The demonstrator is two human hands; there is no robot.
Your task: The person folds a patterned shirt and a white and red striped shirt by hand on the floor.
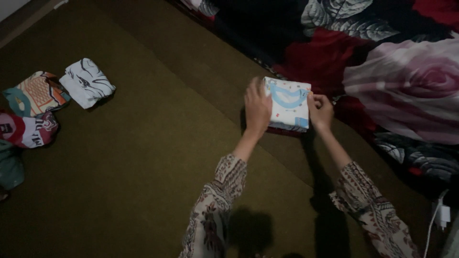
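A small folded white garment (290,102) with a light-blue print lies on the dark olive carpet (143,167), at the edge of a floral blanket. My left hand (258,107) lies flat against its left side, fingers together. My right hand (320,110) grips its right edge with curled fingers. Both forearms wear patterned sleeves.
Several folded garments sit at the far left: a white one with dark streaks (87,82), an orange and teal one (36,93), a red and white one (27,130) and a teal one (9,167). A red, pink and black floral blanket (392,62) fills the right. A white charger cable (437,217) hangs at lower right.
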